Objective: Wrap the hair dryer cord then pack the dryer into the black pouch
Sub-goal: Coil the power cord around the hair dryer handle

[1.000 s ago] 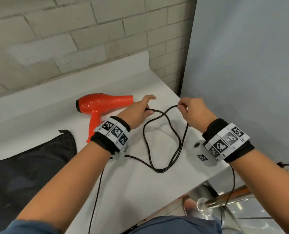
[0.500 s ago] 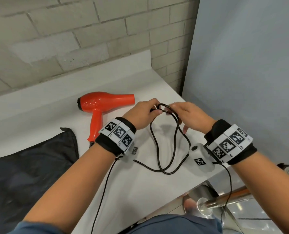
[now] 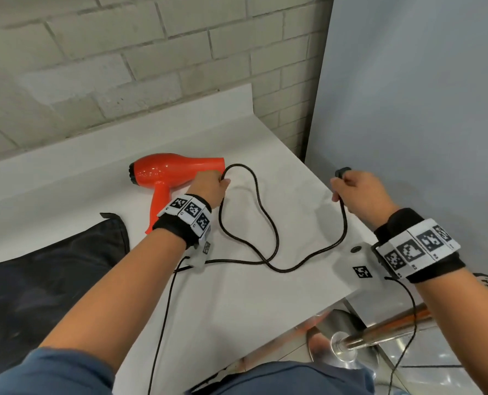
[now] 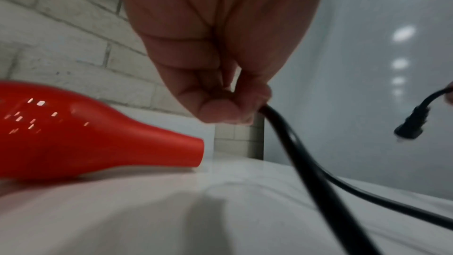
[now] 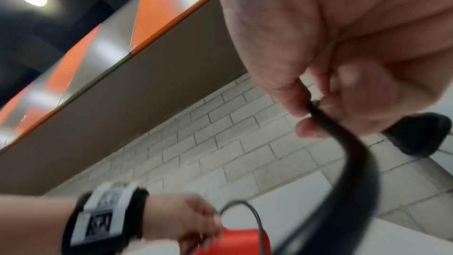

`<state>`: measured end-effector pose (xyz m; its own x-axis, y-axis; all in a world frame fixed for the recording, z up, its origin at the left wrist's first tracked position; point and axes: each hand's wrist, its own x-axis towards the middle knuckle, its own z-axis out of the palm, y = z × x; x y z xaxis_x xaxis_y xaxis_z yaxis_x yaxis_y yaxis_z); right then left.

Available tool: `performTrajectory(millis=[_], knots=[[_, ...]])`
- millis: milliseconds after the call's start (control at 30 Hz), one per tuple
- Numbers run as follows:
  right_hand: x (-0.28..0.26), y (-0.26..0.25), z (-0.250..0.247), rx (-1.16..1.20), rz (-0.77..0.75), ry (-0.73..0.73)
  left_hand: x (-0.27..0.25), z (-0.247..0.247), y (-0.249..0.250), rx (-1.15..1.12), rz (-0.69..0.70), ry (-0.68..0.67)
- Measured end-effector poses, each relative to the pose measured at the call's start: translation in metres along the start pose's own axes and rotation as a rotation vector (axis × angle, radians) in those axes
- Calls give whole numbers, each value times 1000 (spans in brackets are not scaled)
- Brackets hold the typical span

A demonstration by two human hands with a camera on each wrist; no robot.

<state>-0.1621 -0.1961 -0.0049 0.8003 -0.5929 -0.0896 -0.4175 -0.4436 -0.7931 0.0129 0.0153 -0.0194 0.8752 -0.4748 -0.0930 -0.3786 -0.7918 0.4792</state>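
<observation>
The orange hair dryer (image 3: 168,173) lies on its side on the white counter (image 3: 231,303), nozzle pointing right. Its black cord (image 3: 268,223) loops across the counter between my hands. My left hand (image 3: 211,186) pinches a bend of the cord (image 4: 282,129) just right of the dryer's nozzle (image 4: 171,150). My right hand (image 3: 354,189) grips the cord (image 5: 343,143) near its end at the counter's right edge, and the black plug (image 3: 342,171) sticks out above the fingers. The black pouch (image 3: 37,280) lies flat at the left.
A brick wall (image 3: 123,52) backs the counter, and a grey panel (image 3: 408,109) stands along its right side. A metal rail (image 3: 385,329) runs below the counter's front right corner. Thin sensor cables (image 3: 163,323) hang from both wristbands.
My hands, close together over a bunched loop half a second ago, have pulled apart. The left went toward the dryer's nozzle, the right out to the counter's edge, spreading the cord wider.
</observation>
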Motion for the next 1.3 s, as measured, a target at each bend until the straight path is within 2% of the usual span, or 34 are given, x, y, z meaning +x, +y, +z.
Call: performTrajectory(millis=[100, 167, 233, 267, 367, 400, 433, 500, 600, 667, 767, 867, 1067, 1167, 1233, 1300], knots=[[-9, -13, -3, 274, 1, -86, -4, 4, -1, -51, -82, -103], [-16, -26, 0, 377, -28, -171, -10, 2, 4, 21, 17, -79], [-19, -39, 7, 440, -68, -262, -27, -2, 19, -77, 168, -67], [-20, -44, 11, 472, -83, -296, -39, -4, 29, -193, 213, -140], [-17, -58, 27, 522, -109, -323, -78, -4, 52, -561, 200, -553], [-16, -62, 31, 522, -114, -324, -86, -3, 52, -634, 198, -616], [-14, -66, 34, 524, -123, -334, -90, -2, 51, -687, 205, -618], [-11, -74, 38, 532, -153, -392, -92, -5, 45, -752, 199, -543], [-1, -81, 45, 473, -180, -484, -89, -20, 35, -716, 169, -367], [11, -77, 52, 252, -172, -521, -85, -32, 27, -683, 148, -254], [36, -66, 69, -271, -213, -589, -79, -48, 15, -681, 79, -160], [57, -62, 90, -546, -252, -538, -72, -59, 3, -636, 30, -98], [75, -71, 118, -622, -160, -566, -59, -69, -6, -552, 70, -67], [80, -69, 118, -656, -139, -552, -55, -65, -4, -567, 125, 150], [85, -63, 108, -685, -102, -493, -54, -59, -3, -548, 185, 294], [89, -52, 92, -640, -38, -432, -54, -50, -3, -509, 230, 349]])
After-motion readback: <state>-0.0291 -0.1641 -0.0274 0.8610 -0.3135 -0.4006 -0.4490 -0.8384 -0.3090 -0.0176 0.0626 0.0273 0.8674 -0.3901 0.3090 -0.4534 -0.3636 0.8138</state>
